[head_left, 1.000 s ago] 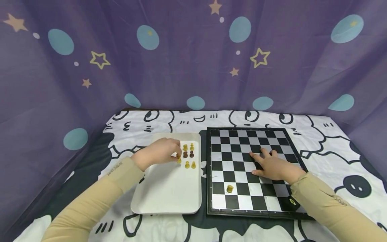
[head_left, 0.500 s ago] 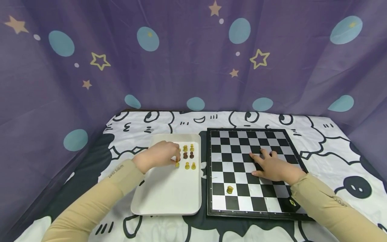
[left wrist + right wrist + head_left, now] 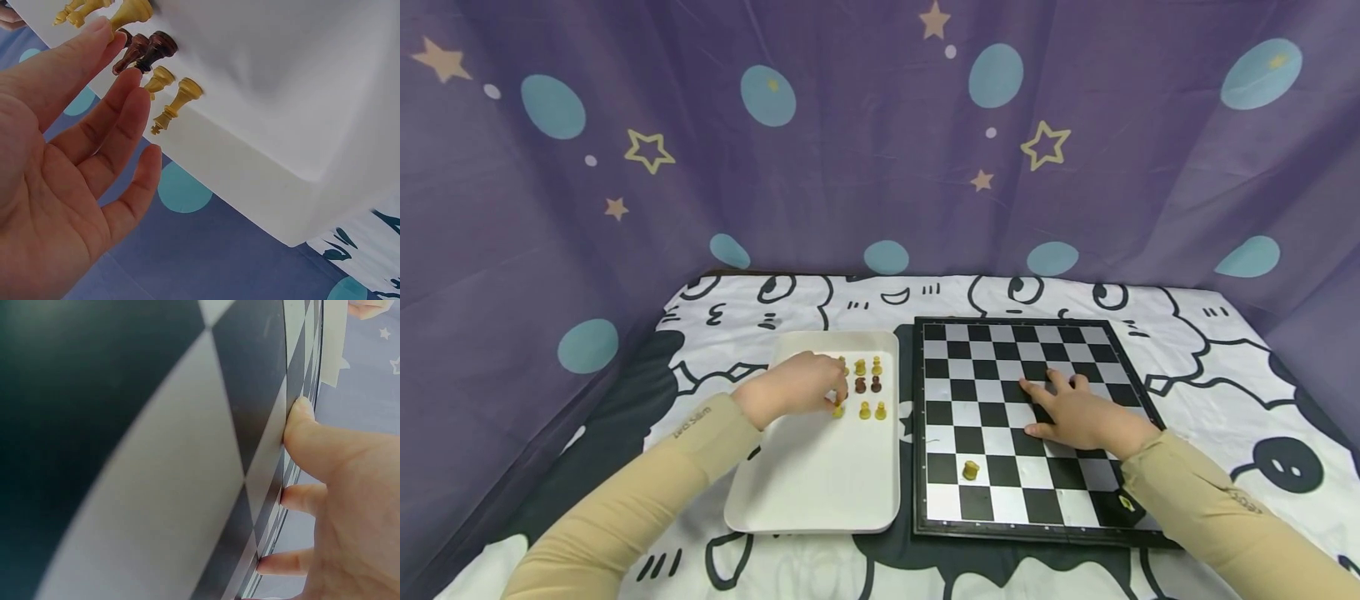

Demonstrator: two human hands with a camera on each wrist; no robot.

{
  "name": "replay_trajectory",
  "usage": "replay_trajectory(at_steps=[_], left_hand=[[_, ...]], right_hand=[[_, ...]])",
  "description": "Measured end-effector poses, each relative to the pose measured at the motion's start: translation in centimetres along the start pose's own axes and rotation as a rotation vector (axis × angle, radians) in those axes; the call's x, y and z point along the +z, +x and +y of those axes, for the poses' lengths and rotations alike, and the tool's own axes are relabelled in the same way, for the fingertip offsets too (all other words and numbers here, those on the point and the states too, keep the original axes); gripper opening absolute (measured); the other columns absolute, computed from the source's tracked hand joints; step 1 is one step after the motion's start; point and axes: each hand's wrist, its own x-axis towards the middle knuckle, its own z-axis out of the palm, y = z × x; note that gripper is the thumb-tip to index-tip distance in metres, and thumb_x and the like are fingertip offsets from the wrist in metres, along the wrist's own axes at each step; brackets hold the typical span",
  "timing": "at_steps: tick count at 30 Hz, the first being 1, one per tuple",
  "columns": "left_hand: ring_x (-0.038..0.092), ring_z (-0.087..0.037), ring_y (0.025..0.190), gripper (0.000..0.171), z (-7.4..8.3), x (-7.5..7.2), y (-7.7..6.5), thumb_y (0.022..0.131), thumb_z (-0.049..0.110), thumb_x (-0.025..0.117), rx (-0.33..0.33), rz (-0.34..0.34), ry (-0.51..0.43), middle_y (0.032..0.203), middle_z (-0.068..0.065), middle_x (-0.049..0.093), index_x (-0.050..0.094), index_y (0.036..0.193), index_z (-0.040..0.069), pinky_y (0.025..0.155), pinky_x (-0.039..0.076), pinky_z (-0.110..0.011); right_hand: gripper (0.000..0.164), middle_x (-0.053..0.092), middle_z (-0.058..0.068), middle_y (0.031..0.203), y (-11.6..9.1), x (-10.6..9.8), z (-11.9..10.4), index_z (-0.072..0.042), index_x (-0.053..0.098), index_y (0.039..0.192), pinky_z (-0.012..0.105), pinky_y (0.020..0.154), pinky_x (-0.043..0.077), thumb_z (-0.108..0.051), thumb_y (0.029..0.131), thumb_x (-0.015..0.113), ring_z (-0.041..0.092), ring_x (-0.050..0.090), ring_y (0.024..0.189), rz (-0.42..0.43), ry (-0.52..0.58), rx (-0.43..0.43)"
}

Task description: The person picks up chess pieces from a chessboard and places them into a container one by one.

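In the head view my left hand (image 3: 805, 382) is over the white tray (image 3: 812, 492), thumb and fingertips pinching a yellow chess piece (image 3: 838, 412). The left wrist view shows that piece's base (image 3: 132, 11) beside the thumb, its top covered by the fingers. Two yellow pieces (image 3: 872, 411) stand in line to its right. Behind are dark brown pieces (image 3: 868, 384), then a row of yellow ones (image 3: 868, 366), including a king (image 3: 178, 103). My right hand (image 3: 1075, 412) rests with spread fingers on the black-and-white chessboard (image 3: 1000, 527).
One yellow chess piece (image 3: 971, 471) stands near the board's front left. Another yellow piece (image 3: 1126, 502) lies near the front right corner, close to the right sleeve. A cartoon-print cloth (image 3: 805, 567) covers the table, and a purple curtain (image 3: 880, 183) hangs behind.
My left hand has brought the yellow piece slightly nearer and to the left, into line with the two front yellow pieces. The right hand stays in place on the board.
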Motion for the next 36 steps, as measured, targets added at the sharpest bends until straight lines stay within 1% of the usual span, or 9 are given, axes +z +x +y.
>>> replay_trajectory(at_steps=[1,6,9,13,21,28,31,36], left_hand=[[0.063,-0.019,0.093,0.006,-0.01,0.04,0.03,0.075,0.018,0.078,-0.003,-0.005,-0.004,0.091,0.004,0.069,0.074,0.078,0.019,0.078,0.051,-0.040],[0.061,-0.016,0.086,0.006,0.12,0.13,0.00,0.075,0.019,0.078,-0.021,-0.017,-0.005,0.088,0.005,0.067,0.074,0.079,0.019,0.076,0.050,-0.038],[0.059,-0.014,0.079,0.006,0.18,0.17,-0.03,0.075,0.021,0.078,-0.019,-0.009,0.020,0.084,0.006,0.064,0.074,0.078,0.020,0.071,0.049,-0.036],[0.058,-0.014,0.076,0.006,0.42,0.09,-0.08,0.074,0.022,0.078,-0.019,-0.001,0.052,0.082,0.006,0.062,0.074,0.078,0.020,0.068,0.047,-0.034],[0.059,-0.015,0.074,0.007,0.66,-0.14,-0.17,0.074,0.023,0.079,-0.005,0.013,0.087,0.080,0.005,0.062,0.074,0.077,0.019,0.064,0.045,-0.033],[0.059,-0.014,0.075,0.009,0.69,-0.22,-0.25,0.075,0.025,0.078,-0.036,-0.010,0.060,0.084,0.005,0.064,0.074,0.080,0.019,0.066,0.045,-0.033],[0.060,-0.015,0.077,0.010,0.62,-0.33,-0.28,0.074,0.024,0.079,-0.039,-0.002,0.049,0.086,0.005,0.066,0.075,0.082,0.018,0.066,0.046,-0.033],[0.063,-0.017,0.080,0.012,0.57,-0.60,-0.28,0.073,0.023,0.079,-0.030,0.021,0.061,0.088,0.004,0.069,0.075,0.083,0.018,0.068,0.048,-0.035]], right_hand=[[0.077,0.030,0.035,0.139,-0.01,0.02,-0.03,-0.011,0.037,0.145,0.065,0.080,0.044,-0.059,0.086,0.052,0.058,0.034,0.116,0.000,0.001,0.000],[0.078,0.030,0.035,0.139,-0.03,0.13,0.00,-0.011,0.037,0.144,0.065,0.079,0.044,-0.060,0.086,0.051,0.058,0.035,0.116,0.002,0.003,-0.005],[0.078,0.030,0.035,0.139,0.03,0.18,0.05,-0.011,0.037,0.144,0.065,0.080,0.044,-0.060,0.086,0.051,0.058,0.035,0.116,0.004,-0.001,-0.006],[0.077,0.030,0.035,0.139,0.07,0.19,0.05,-0.011,0.037,0.144,0.066,0.081,0.044,-0.059,0.086,0.051,0.058,0.035,0.116,0.004,-0.003,-0.006],[0.078,0.029,0.036,0.139,-0.02,-0.01,0.04,-0.011,0.037,0.144,0.065,0.080,0.044,-0.060,0.086,0.051,0.058,0.035,0.116,0.001,-0.002,-0.007],[0.077,0.030,0.035,0.139,-0.01,0.10,-0.03,-0.011,0.038,0.144,0.065,0.080,0.044,-0.059,0.086,0.052,0.057,0.036,0.115,0.006,-0.003,-0.006],[0.077,0.030,0.035,0.139,0.00,0.14,-0.01,-0.011,0.038,0.144,0.065,0.080,0.044,-0.059,0.086,0.052,0.057,0.036,0.115,0.007,-0.003,-0.007],[0.077,0.030,0.035,0.139,-0.01,0.05,0.02,-0.011,0.038,0.144,0.065,0.078,0.045,-0.059,0.085,0.052,0.057,0.035,0.115,0.004,0.004,-0.003]])
